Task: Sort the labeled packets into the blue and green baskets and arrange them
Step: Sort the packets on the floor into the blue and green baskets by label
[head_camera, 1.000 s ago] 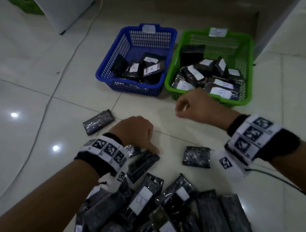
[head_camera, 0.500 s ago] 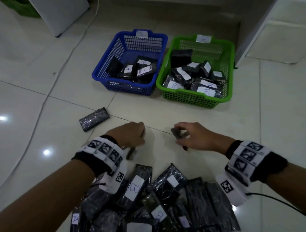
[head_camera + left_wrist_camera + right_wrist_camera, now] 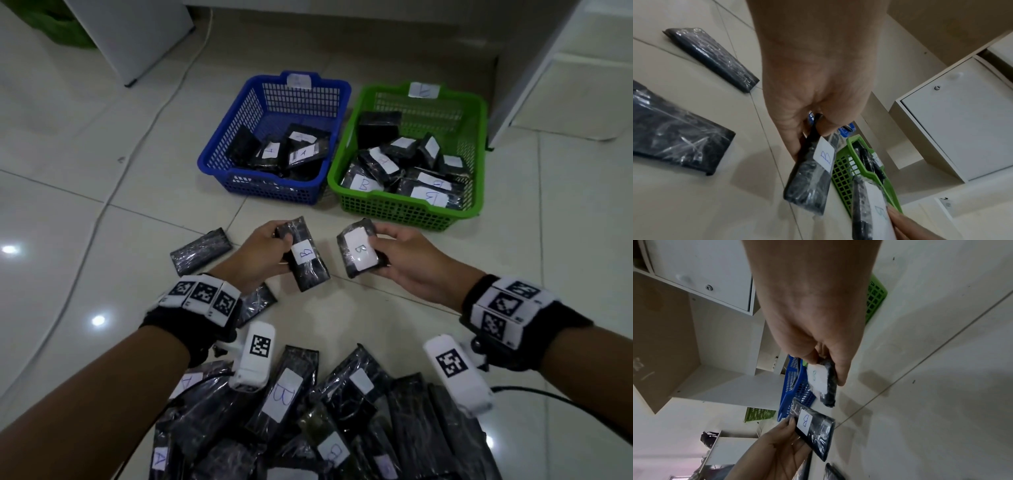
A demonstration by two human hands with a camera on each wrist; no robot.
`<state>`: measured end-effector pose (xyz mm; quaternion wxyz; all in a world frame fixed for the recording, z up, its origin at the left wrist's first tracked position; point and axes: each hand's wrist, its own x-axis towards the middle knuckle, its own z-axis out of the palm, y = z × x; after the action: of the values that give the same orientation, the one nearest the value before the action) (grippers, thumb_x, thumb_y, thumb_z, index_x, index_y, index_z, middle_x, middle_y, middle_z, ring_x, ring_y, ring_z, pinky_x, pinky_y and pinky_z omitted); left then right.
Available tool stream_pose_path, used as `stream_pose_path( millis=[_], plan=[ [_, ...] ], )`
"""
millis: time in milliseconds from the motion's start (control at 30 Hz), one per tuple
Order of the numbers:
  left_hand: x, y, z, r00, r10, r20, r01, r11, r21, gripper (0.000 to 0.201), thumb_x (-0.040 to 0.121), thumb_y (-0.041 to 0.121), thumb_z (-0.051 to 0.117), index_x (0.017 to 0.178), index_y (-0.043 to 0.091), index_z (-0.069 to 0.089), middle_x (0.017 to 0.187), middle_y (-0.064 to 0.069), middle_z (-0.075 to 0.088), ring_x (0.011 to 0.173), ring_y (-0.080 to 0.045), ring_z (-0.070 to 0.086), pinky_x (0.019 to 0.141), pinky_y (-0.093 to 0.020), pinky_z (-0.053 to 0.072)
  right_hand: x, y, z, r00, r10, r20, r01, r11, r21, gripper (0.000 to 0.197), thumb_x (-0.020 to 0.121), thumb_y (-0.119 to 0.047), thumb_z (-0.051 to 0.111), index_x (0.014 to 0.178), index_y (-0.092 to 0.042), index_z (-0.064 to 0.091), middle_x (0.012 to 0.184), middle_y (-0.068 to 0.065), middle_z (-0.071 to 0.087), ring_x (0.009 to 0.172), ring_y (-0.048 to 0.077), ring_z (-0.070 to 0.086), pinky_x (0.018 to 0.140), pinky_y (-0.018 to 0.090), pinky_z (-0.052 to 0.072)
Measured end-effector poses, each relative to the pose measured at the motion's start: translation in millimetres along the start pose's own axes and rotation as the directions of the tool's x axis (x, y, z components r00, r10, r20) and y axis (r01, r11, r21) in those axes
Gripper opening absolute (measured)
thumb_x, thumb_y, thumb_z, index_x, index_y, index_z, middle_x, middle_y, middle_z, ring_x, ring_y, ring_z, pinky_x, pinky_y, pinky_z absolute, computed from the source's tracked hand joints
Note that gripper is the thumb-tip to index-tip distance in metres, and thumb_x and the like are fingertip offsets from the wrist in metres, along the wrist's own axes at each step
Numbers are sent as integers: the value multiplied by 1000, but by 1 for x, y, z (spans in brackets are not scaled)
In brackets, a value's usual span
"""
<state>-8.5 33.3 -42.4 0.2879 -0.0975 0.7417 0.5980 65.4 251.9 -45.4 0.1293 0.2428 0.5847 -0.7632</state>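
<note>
My left hand point(image 3: 263, 251) grips a long black packet labelled B point(image 3: 305, 255), held label-up above the floor; the same long packet point(image 3: 809, 178) hangs from my fingers in the left wrist view. My right hand point(image 3: 404, 260) pinches a shorter black packet with a big white B label point(image 3: 359, 251), seen also as the short packet point(image 3: 823, 381) in the right wrist view. Both sit just in front of the blue basket point(image 3: 219, 164) and the green basket point(image 3: 479, 144), each holding several labelled packets. A pile of packets point(image 3: 308, 411) lies near me.
A loose unlabelled packet point(image 3: 200, 251) lies on the tiles left of my left hand, another point(image 3: 255, 303) partly under my wrist. A white cable point(image 3: 144, 133) runs across the floor at left. White cabinets point(image 3: 568, 68) stand behind the baskets at right.
Both hands have lifted a packet off the floor and turned it label-up, side by side. The view has drawn closer to the hands.
</note>
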Motion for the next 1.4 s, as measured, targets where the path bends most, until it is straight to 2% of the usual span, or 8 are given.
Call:
stream_pose_path(
  millis=[200, 367, 600, 733, 900, 1033, 1200, 1400],
  plan=[
    [10, 26, 1, 933, 278, -228, -285, 959, 3, 23, 97, 15, 65, 118, 24, 62, 94, -4, 73, 78, -15, 69, 67, -34, 60, 11, -33, -8, 977, -166, -134, 163, 986, -34, 27, 99, -11, 55, 126, -10, 61, 115, 10, 71, 97, 23, 71, 79, 42, 61],
    [37, 74, 28, 929, 360, -82, -358, 933, 34, 36, 90, 4, 69, 121, 23, 70, 116, -1, 72, 104, -17, 69, 94, -36, 57, 30, -85, -41, 844, -355, -403, 320, 935, -153, 21, 92, -14, 68, 113, -12, 66, 94, 2, 72, 81, 15, 68, 73, 34, 60],
    [91, 129, 112, 804, 595, -18, -568, 775, 277, 41, 93, 12, 71, 134, 16, 64, 131, 1, 64, 112, -12, 63, 94, -24, 55, 74, -138, -103, 581, -568, -582, 343, 820, -458, 17, 76, -23, 79, 84, -28, 65, 70, -5, 69, 68, 12, 67, 76, 38, 61],
    [127, 147, 155, 815, 579, -12, -568, 803, 181, 39, 97, 12, 65, 136, 7, 61, 130, -4, 65, 113, -13, 63, 92, -18, 53, 112, -136, -117, 590, -520, -618, 255, 846, -468, 12, 77, -29, 77, 70, -28, 67, 84, -3, 74, 85, 17, 71, 85, 40, 59],
    [156, 131, 163, 827, 562, 17, -548, 797, 254, 41, 95, 14, 66, 136, 16, 61, 135, 2, 63, 124, -13, 58, 106, -33, 49, 116, -114, -116, 734, -502, -458, 116, 756, -644, 24, 86, -32, 71, 105, -18, 76, 112, 1, 72, 104, 20, 66, 89, 20, 49],
    [142, 108, 131, 712, 702, -4, -667, 678, 308, 36, 93, 10, 66, 126, 24, 64, 120, 10, 67, 110, -5, 62, 94, -17, 51, 93, -103, -105, 679, -702, -215, 220, 474, -853, 19, 92, -18, 65, 108, -9, 73, 107, 3, 70, 95, 10, 60, 73, 3, 32],
    [98, 86, 61, 645, 752, 134, -705, 519, 484, 14, 93, 19, 66, 106, 24, 69, 87, 13, 66, 79, -7, 63, 72, -17, 52, 66, -85, -57, 646, -763, -7, 430, 371, -823, 13, 83, -9, 71, 96, -10, 74, 86, -3, 64, 75, 9, 59, 65, -1, 39],
    [42, 40, -44, 804, 533, 264, -487, 335, 807, 12, 84, 23, 74, 88, 33, 70, 76, 19, 64, 69, 7, 57, 73, -18, 49, 31, -38, 17, 691, -595, 410, 615, 187, -766, 17, 73, -13, 76, 90, -17, 72, 86, -3, 60, 74, 8, 51, 67, 14, 35]
  ],
)
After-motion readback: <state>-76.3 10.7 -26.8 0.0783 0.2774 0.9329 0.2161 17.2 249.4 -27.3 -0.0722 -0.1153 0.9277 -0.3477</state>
